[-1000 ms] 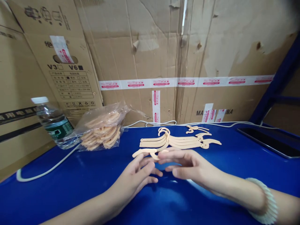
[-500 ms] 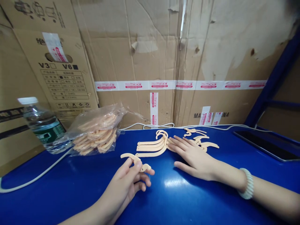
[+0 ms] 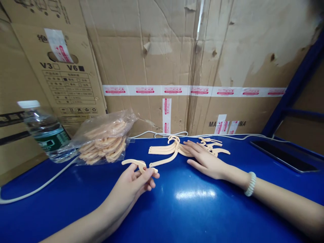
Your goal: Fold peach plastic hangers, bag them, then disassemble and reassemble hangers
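Note:
Between the thumb and fingers of my left hand [image 3: 140,179] is a curved cream plastic piece [image 3: 134,162], its long arm pointing left. My right hand [image 3: 205,160] lies palm down with its fingers spread, on the right part of a group of hook-topped cream hangers [image 3: 164,149]. Their arms reach left and overlap, and one arm [image 3: 164,161] lies apart, nearer to me. Beyond my right hand are several loose cream pieces [image 3: 222,151], partly hidden by it.
At the left stand a clear plastic bag [image 3: 106,135] of cream pieces and a water bottle [image 3: 48,135]. A dark phone [image 3: 280,156] lies at the right. A white cable [image 3: 37,195] runs along the table [image 3: 76,216], and cardboard [image 3: 152,67] stands behind.
My left hand has moved slightly left and up with its piece, which has turned. My right hand has shifted slightly, and the nearest hanger arm has swung away from the others.

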Available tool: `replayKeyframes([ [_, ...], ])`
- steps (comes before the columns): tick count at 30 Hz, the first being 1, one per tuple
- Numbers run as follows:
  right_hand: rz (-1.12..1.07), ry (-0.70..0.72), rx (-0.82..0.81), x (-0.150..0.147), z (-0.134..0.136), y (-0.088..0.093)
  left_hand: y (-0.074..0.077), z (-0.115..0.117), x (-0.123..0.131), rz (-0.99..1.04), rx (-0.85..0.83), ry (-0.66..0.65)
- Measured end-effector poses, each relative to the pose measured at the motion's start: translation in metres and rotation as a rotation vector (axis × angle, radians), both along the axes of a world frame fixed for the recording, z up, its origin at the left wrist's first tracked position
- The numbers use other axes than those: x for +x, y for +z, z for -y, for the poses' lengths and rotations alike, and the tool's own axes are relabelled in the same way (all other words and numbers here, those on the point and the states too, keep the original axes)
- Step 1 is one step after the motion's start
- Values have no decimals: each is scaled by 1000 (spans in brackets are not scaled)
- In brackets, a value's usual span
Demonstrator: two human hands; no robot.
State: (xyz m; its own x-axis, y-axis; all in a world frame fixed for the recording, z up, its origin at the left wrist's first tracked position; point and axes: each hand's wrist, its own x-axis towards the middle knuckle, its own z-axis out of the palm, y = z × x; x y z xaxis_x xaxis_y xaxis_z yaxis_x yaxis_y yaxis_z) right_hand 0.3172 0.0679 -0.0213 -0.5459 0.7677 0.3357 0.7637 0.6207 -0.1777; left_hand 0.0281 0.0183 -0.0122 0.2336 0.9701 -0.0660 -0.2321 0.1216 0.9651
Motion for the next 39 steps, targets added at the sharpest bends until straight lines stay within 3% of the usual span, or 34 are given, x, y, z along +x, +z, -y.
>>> replayKeyframes([
  [3,-52,-32,130,4,1,-1,2,-4,-5,-45,25,21],
  [7,-56,-53,165,9,-1,-4,3,-8,-9,-45,29,38],
  [12,-94,-56,91,8,0,1,1,-11,-10,11,10,64],
  [18,-285,-81,-123,1,13,11,-5,-16,-14,143,-3,82],
  [24,-420,-47,-60,4,25,6,-10,-24,-18,244,-64,116],
  [29,-460,-56,23,16,31,5,-6,-22,-16,223,-87,43],
  [39,-445,-17,121,14,40,2,-5,-17,-18,259,-150,-232],
])
